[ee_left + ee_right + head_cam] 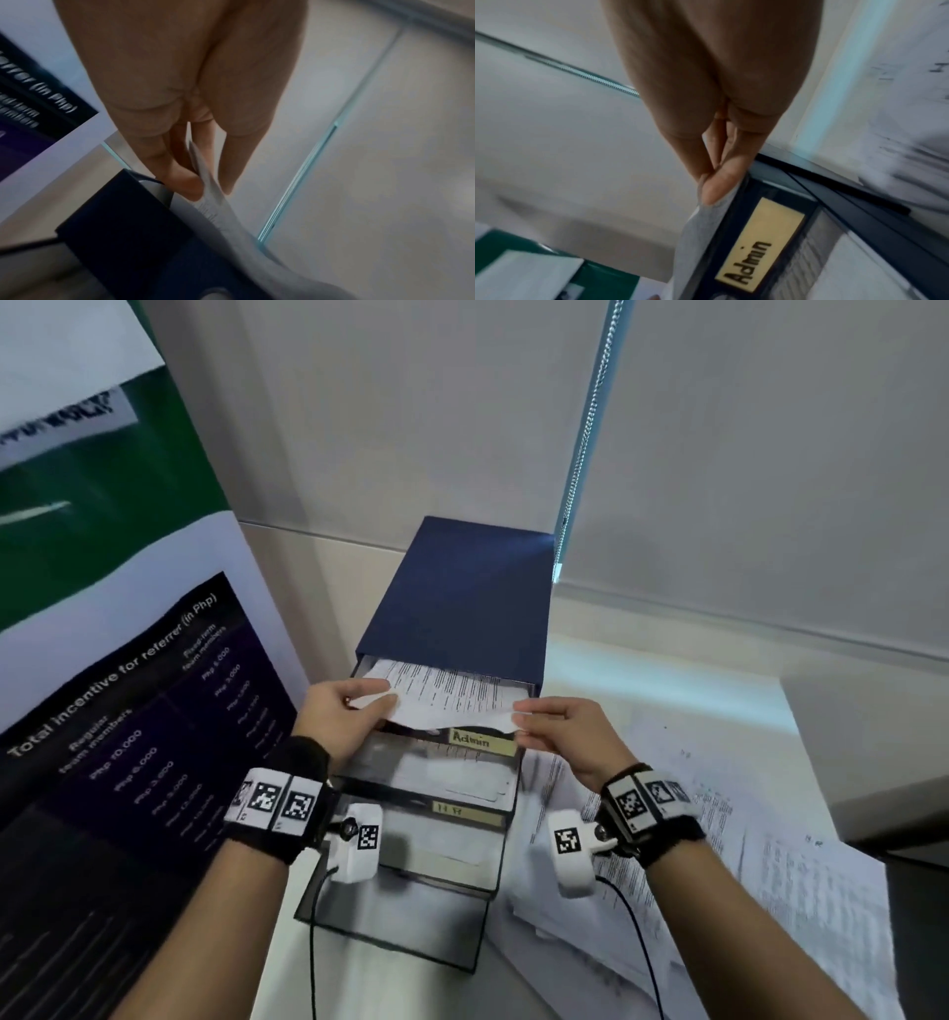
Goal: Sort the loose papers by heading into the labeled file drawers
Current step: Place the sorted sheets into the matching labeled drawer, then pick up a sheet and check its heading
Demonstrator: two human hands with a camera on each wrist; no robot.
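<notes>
A white tabletop [662, 670] carries a dark blue file cabinet [462, 593] standing against the far wall, its clear-fronted drawers pulled out toward the near side in steps. To the right of the cabinet a spread of loose papers [719, 839] lies flat on the tabletop, printed sides up, overlapping one another. On the left stands a large poster [118, 711] with a table of figures.

The Admin drawer [482, 742], marked by a yellow label [759, 251] on its front, holds printed sheets, visible through its clear front. Below and nearer, the second drawer [462, 811] carries a label whose writing is too blurred to read, and white sheets lie in it. The lowest drawer [400, 916] sits nearest; what it holds cannot be told.

A printed sheet [441, 695] is held above the Admin drawer's open top, its far edge reaching under the cabinet's top, its near edge curling up. The left hand [344, 716] has its grip pinched on the sheet's left near corner, thumb above and fingers [185, 182] beneath. The right hand [570, 737] pinches the right near corner between thumb and fingers [718, 186].
</notes>
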